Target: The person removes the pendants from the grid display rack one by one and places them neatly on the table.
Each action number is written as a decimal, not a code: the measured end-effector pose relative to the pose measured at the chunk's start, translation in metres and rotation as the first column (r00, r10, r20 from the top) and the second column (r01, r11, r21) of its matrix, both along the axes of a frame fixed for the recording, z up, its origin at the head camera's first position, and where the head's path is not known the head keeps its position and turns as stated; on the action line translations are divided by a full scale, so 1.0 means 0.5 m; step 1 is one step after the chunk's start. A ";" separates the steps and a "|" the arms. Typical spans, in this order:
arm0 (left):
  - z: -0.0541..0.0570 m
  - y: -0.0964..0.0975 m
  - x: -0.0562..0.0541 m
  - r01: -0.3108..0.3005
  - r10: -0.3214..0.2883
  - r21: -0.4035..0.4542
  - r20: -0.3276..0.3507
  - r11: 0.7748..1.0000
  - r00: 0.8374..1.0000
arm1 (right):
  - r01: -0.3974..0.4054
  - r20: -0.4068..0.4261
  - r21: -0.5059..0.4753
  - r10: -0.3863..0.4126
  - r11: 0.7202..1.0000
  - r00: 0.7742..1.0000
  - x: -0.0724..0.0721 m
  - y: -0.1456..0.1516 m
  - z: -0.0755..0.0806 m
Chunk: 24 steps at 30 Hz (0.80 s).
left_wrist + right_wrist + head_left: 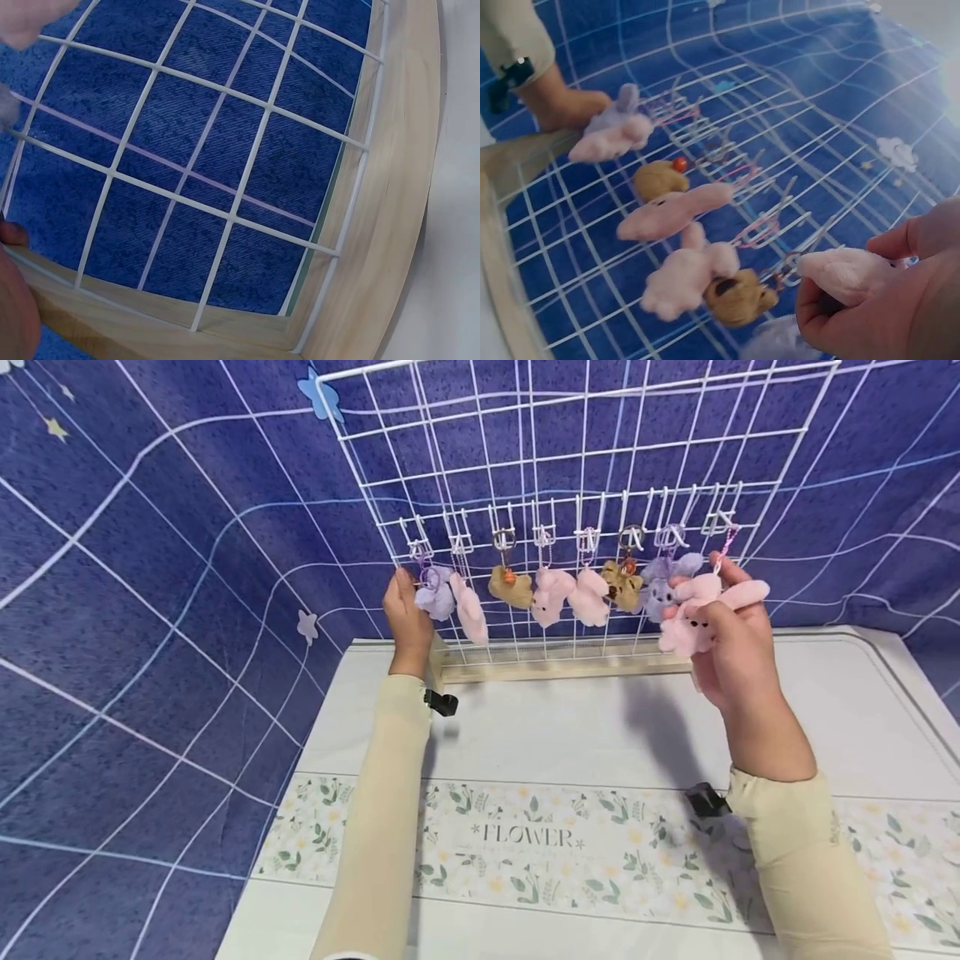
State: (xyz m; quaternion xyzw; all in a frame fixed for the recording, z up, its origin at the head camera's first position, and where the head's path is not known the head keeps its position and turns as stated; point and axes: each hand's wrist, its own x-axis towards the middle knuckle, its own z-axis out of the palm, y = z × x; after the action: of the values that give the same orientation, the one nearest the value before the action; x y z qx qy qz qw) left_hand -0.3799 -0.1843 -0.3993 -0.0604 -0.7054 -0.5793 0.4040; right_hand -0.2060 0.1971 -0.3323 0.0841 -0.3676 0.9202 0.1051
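At the left side of a white wire grid rack (540, 452), my left hand (408, 618) grips the edge of its wooden frame (397, 187). My right hand (742, 652) pinches a pink plush bunny keychain (686, 633) between thumb and fingers at the rack's right end. The keychain's pink bead chain (726, 542) rises to the rightmost hook (717, 522) and overlaps it in the head view. Beside that hand hangs a purple plush keychain (660, 597). The right wrist view shows the held pink plush (847, 271) close up, partly covered by my fingers.
Along the row of hooks hang a purple plush (437, 597), a brown plush (512, 589) with an orange ball, another brown one (622, 589) and several pink ones. The rack stands on a white table with a floral mat (525, 852). Blue patterned cloth (150, 635) hangs behind.
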 end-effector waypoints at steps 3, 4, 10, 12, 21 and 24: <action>0.001 0.001 -0.001 0.001 -0.001 0.011 -0.010 1.000 1.000 | -0.012 -0.021 0.013 0.013 1.000 1.000 0.007 0.004 0.018; 0.002 0.001 0.000 0.003 -0.003 0.012 -0.008 1.000 1.000 | -0.014 -0.028 0.026 0.015 1.000 0.999 0.010 0.006 0.022; 0.004 -0.002 0.003 -0.013 0.013 -0.003 -0.004 1.000 1.000 | -0.026 -0.072 0.072 0.032 0.997 0.997 0.023 0.015 0.051; 0.004 -0.005 0.003 -0.021 0.021 -0.002 -0.011 1.000 1.000 | -0.029 -0.087 0.097 0.038 0.995 0.996 0.025 0.015 0.058; 0.001 -0.002 0.004 -0.006 0.006 -0.008 0.025 1.000 1.000 | -0.059 -0.170 0.247 0.103 0.967 0.980 0.041 0.028 0.049; 0.001 -0.003 0.003 -0.024 0.025 -0.020 0.020 1.000 0.999 | -0.031 -0.177 0.336 0.095 0.941 0.980 0.041 0.037 0.042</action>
State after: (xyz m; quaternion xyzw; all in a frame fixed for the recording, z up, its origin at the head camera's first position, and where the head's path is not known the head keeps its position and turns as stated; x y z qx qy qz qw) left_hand -0.3784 -0.1857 -0.3990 -0.0498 -0.7158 -0.5679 0.4034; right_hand -0.1856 0.2154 -0.3112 0.2002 -0.5024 0.8358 0.0946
